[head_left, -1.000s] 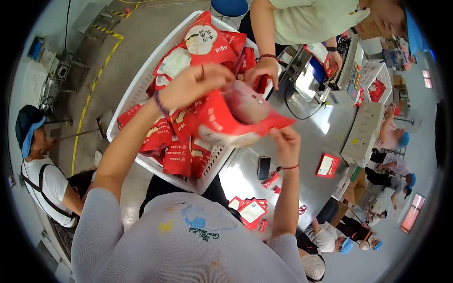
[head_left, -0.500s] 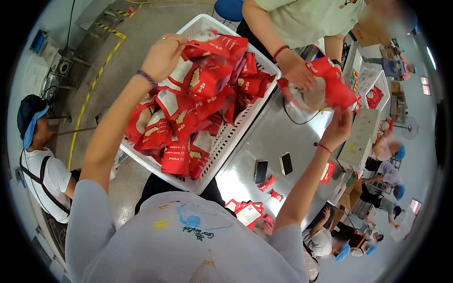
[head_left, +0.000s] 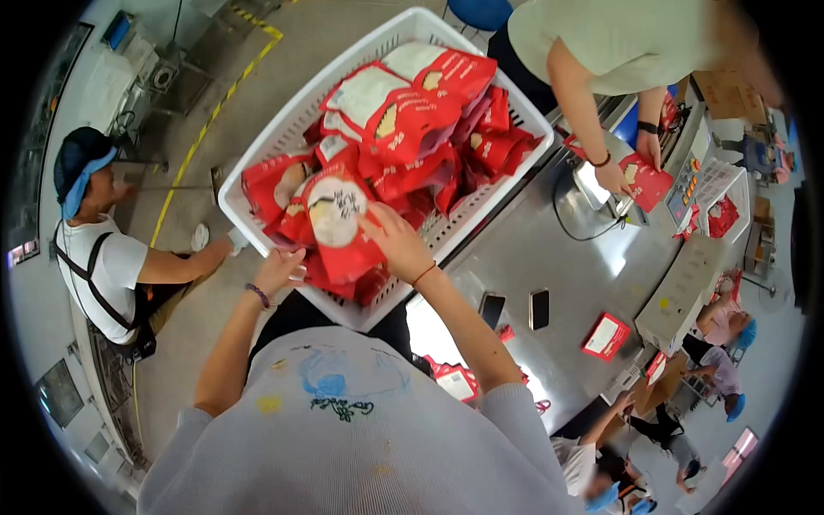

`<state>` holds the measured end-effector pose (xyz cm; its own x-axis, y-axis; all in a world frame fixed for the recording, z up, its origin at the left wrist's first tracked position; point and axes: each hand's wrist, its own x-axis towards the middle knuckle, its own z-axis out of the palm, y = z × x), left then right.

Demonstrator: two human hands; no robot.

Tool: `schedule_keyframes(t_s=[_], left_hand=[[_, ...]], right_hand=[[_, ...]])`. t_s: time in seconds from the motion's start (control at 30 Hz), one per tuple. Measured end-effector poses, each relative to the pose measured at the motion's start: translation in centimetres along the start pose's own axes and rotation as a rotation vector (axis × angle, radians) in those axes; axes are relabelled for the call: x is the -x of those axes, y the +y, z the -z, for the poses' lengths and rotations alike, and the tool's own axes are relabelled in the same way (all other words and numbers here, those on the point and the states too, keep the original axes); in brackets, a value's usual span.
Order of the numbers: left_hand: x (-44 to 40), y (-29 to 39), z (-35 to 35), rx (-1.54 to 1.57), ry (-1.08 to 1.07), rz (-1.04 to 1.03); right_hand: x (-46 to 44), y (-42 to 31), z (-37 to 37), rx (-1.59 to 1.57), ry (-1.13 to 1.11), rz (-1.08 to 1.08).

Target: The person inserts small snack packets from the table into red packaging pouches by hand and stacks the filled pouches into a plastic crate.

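Observation:
A white plastic basket point(head_left: 236, 193) is heaped with red printed pouches point(head_left: 425, 120). At its near left corner, one red pouch point(head_left: 339, 225) with a pale round panel lies tilted on top of the pile. My right hand point(head_left: 396, 245) grips that pouch by its right edge, thumb and fingers on the film. Beside the pouch's lower left side, my left hand point(head_left: 279, 271) is over the basket rim with its fingers apart and slightly bent. It appears to hold nothing.
Right of the basket is a metal table point(head_left: 481, 275) bearing two phones point(head_left: 539, 309), a flat red pouch point(head_left: 606, 336) and a cable. Across it, a co-worker's hands point(head_left: 614, 178) hold another pouch point(head_left: 645, 182) at a machine. Another person point(head_left: 103, 266) is at the left.
My right hand has come from the co-worker's side back to the basket, where it grips a pouch. My left hand has moved from the far pile down to the near left rim.

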<state>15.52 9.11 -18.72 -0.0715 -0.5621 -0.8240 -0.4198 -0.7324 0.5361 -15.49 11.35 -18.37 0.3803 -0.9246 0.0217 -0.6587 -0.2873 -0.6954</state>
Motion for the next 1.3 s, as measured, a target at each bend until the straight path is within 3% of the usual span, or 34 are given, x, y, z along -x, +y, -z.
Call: schedule_keyframes(t_s=[0.03,0.1,0.17,0.2,0.3,0.37,0.43,0.53,0.6,0.67,0.7,0.77,0.83,0.9,0.93,0.97,1.03,1.07,1.1,1.17,1.23,1.3], left_hand=[[1.0,-0.8,-1.9,0.404,-0.092,0.179],[1.4,-0.4,-4.8,0.432,-0.118,0.169],[0.9,-0.7,-5.1,0.461,-0.132,0.156],[-0.7,-1.1,-4.5,0.467,-0.086,0.104],[-1.9,0.0,-2.6,0.529,0.018,-0.007],[-0.1,2.6,-1.7,0.559,0.149,-0.122],[1.1,4.9,1.1,0.521,0.149,-0.139],[4.9,10.2,5.2,0.487,0.129,-0.209],[7.0,14.3,6.7,0.494,-0.003,-0.321],[10.5,21.3,3.2,0.440,0.087,-0.373],[10.7,22.9,2.9,0.443,-0.074,-0.448],[8.5,24.6,2.6,0.277,-0.017,-0.555],[2.4,21.9,4.2,-0.024,0.219,-0.510],[-2.5,16.7,7.0,-0.558,0.461,-0.446],[-2.9,16.5,7.2,-0.594,0.419,-0.251],[-4.5,15.1,7.6,-0.602,0.412,-0.258],[-6.8,12.6,7.2,-1.114,0.706,-0.289],[-6.9,12.3,6.1,-1.096,0.745,-0.290],[-7.3,11.8,6.1,-1.096,0.740,-0.294],[-8.4,10.8,6.6,-1.367,0.697,-0.524],[-8.5,10.7,7.0,-1.466,0.623,-0.575],[-9.2,10.3,8.2,-1.575,0.547,-0.618]], right_hand=[[0.8,0.0,-0.3,-0.070,0.022,-0.088],[1.7,1.0,-2.2,0.028,0.004,-0.155],[1.2,2.2,-3.5,-0.067,-0.135,0.067],[0.8,2.4,-3.7,-0.082,-0.093,0.169],[-1.9,2.9,-2.3,0.134,-0.189,0.203],[-3.9,3.2,-1.8,0.196,0.066,0.368],[-6.5,2.5,0.0,-0.026,0.209,0.370],[-8.5,0.0,5.7,-0.270,0.569,0.224],[-7.4,-2.1,9.2,-0.319,0.638,0.184],[-4.7,-4.1,12.7,-0.387,0.712,0.042],[-3.1,-4.7,14.7,-0.404,0.721,-0.058],[-0.2,-4.4,18.4,-0.178,0.887,-0.153],[2.8,-3.1,20.9,-0.241,1.094,-0.228],[6.1,-1.3,23.2,0.019,1.133,-0.253],[7.6,-0.3,24.2,0.113,1.100,-0.298],[8.9,0.6,25.1,0.208,1.065,-0.346],[10.7,2.8,26.3,0.348,1.067,-0.426],[11.3,4.0,27.0,0.337,1.102,-0.469],[11.9,5.0,27.6,0.324,1.139,-0.511],[13.6,8.1,28.1,0.265,1.186,-0.535],[13.8,8.7,28.6,0.202,1.234,-0.555],[14.0,9.1,28.8,0.530,1.182,-0.720]])
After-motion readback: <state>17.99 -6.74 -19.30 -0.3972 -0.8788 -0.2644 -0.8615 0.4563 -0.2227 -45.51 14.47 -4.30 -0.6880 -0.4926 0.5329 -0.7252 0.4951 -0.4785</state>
